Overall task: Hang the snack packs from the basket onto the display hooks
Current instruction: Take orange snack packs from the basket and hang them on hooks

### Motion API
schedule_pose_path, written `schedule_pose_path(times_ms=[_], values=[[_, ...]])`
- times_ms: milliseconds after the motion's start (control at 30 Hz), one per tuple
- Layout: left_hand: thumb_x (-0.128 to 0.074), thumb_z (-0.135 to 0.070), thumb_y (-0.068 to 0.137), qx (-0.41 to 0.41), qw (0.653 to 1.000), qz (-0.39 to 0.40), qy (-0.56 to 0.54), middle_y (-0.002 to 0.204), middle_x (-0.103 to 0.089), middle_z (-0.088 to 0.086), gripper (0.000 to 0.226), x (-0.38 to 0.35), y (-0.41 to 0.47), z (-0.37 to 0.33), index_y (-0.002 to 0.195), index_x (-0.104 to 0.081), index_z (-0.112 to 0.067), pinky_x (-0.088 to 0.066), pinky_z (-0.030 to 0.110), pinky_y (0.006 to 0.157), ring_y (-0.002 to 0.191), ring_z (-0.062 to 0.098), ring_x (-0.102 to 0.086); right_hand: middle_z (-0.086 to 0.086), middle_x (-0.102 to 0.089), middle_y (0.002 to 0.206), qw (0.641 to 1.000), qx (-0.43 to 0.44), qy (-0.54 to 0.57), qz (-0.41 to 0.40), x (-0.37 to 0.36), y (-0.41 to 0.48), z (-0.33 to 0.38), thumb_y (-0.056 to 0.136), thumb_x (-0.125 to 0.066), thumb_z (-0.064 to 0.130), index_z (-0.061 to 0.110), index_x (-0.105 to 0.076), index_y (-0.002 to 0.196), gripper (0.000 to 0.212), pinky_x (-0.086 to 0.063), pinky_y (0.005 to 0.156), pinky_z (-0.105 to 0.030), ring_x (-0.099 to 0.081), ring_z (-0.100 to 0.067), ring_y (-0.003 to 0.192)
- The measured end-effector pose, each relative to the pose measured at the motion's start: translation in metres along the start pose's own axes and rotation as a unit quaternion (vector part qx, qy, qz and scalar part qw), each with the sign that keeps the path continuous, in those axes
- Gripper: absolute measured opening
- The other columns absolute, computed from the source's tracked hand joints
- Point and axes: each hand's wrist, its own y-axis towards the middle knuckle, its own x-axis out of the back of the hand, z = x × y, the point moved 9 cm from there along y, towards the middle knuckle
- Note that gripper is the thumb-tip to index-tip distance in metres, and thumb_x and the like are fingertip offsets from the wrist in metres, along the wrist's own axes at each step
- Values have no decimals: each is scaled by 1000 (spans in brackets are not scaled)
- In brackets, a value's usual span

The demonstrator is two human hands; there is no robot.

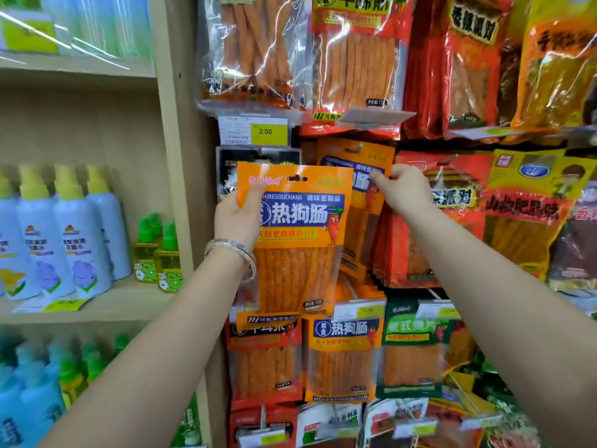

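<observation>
My left hand grips an orange snack pack with blue lettering by its upper left edge, holding it upright in front of the display. Its hang hole sits free at the top. My right hand reaches to a matching orange pack hanging on a hook just behind, fingers pinched on its upper right edge. More of the same orange packs hang in the row below. The basket is out of view.
Red, yellow and green snack packs fill the hooks to the right, above and below. A yellow price tag sits above the held pack. To the left, a wooden shelf carries spray bottles.
</observation>
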Motion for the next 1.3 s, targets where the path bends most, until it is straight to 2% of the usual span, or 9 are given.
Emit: schedule_pose_path(times_ms=[67,200,367,567,633,700,800,1200,1300], values=[[-55,-44,89,0,1000,7,4,61,-64,-4,31,-5,0,1,67,-52,-22,-45,24,53,49,2,-60,-11,-68,86,996,-12,76,51,-11,-5,-2,91,-59,29,9,-64,103,24,-53,70,-41,-64,-27,75],[-54,-43,90,-11,1000,14,0,53,-65,-12,32,-14,-4,0,65,-52,-22,-41,11,41,46,-3,-59,-5,-64,99,955,-58,286,51,-15,-23,-6,94,-54,29,16,-34,137,49,-54,67,-28,-64,-12,74],[-52,-49,90,-9,999,44,9,58,-66,-12,30,-33,-8,-5,70,-54,-26,-46,18,51,51,-3,-61,3,-73,89,905,-55,399,139,-23,-44,6,90,-51,54,24,-64,99,34,-55,58,-23,-71,-12,78],[-55,-34,92,-40,996,73,-14,87,-63,-7,3,-62,-9,-21,93,-54,-32,-49,27,63,74,6,-61,-14,-71,93,908,17,409,91,-3,-46,10,89,-63,30,2,-61,93,29,-51,81,-44,-65,-21,85],[-55,-20,93,-56,993,99,-43,106,-61,-7,33,-72,-7,-28,124,-45,-26,-51,19,65,87,6,-62,-5,-68,84,914,34,401,44,13,-38,7,91,-60,25,11,-60,82,17,-48,78,-38,-62,-16,80],[-51,-14,94,-116,985,123,17,131,-47,-7,53,-82,-5,-41,143,-31,-20,-48,14,87,115,8,-52,3,-67,81,918,45,393,20,23,-30,6,93,-58,21,21,-61,77,16,-47,75,-32,-61,-12,77],[-46,-16,95,-219,957,145,122,153,-24,-4,58,-97,-7,-60,148,-23,-22,-17,24,113,141,10,-21,1,-66,84,925,51,376,-1,32,-20,7,93,-57,21,22,-60,79,15,-47,78,-32,-60,-13,81],[-51,-15,92,-224,956,184,53,153,-23,-8,66,-128,-6,-75,148,-19,-28,-21,32,115,140,7,-21,-19,-67,93,943,-4,333,-23,16,15,-1,90,-61,28,7,-62,87,21,-51,78,-45,-63,-31,85],[-51,-15,91,-227,952,198,55,149,-23,-16,70,-129,-7,-69,149,-14,-32,-21,34,115,139,4,-21,-11,-57,80,950,8,308,-50,15,17,-8,89,-61,32,-4,-57,89,36,-40,68,-33,-51,-20,73]])
